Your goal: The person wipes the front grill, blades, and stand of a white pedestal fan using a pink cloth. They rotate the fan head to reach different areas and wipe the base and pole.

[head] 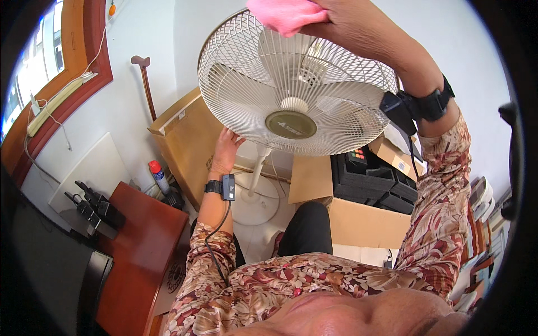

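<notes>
A white pedestal fan stands in front of me, its round wire guard (pixel 248 113) tilted up towards me, with an oval olive badge (pixel 291 124) at the centre. Pale blades (pixel 286 54) show through the wires. My left hand (pixel 227 147) grips the guard's lower left rim; some fingertips are hidden behind it. At the top edge of the view, my right hand (pixel 332 19) holds a crumpled pink cloth (pixel 288 14) against the upper part of the guard. Its fingers are mostly out of sight.
A flat cardboard box (pixel 185 138) leans by the wall, with a walking stick (pixel 146 84) behind it. An open carton (pixel 365 222) holding black foam stands right of the fan base (pixel 256 206). On the left are a reddish wooden table (pixel 143 235) and a spray can (pixel 158 174).
</notes>
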Available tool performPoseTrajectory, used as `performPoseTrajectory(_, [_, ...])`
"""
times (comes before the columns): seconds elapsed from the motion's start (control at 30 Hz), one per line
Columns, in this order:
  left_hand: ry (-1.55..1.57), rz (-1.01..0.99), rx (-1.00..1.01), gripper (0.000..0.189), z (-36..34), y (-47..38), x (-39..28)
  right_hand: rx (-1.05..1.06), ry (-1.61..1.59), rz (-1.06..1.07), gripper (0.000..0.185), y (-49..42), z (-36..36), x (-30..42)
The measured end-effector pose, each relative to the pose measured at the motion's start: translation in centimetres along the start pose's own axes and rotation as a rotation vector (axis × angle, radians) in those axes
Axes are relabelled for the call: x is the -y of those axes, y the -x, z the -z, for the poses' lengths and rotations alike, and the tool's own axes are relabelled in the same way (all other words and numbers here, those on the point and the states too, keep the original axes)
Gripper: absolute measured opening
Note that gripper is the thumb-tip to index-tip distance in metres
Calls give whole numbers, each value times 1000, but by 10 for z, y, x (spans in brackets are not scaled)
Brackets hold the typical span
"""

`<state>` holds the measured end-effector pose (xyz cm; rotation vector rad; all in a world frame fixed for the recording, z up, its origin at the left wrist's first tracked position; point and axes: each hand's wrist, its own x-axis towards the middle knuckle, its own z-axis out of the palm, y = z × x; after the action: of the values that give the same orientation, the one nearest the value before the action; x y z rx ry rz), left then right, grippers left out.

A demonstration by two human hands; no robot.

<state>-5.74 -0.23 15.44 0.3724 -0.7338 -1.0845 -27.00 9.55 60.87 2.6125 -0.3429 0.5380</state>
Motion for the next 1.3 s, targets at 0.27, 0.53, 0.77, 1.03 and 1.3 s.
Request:
performPoseTrajectory(0.27, [-78,-42,109,46,0,8,-2,-333,-195,4,44,63,-11,-29])
performPoseTrajectory(0.53, [-35,-50,98,41,-1,11,-8,-531,-584,-174,44,135,-20,-65])
performPoseTrajectory(0.77, [-28,-51,103,41,-2,14,-7,-792,-335,-240,44,207,-63,-83])
performPoseTrajectory(1.03, [-87,-22,99,44,-4,14,-13,-886,-406,-685,40,290,-151,-83])
performPoseTrajectory(1.3, [-32,5,-10,48,-17,18,-16,-948,-933,-899,23,334,-254,-40])
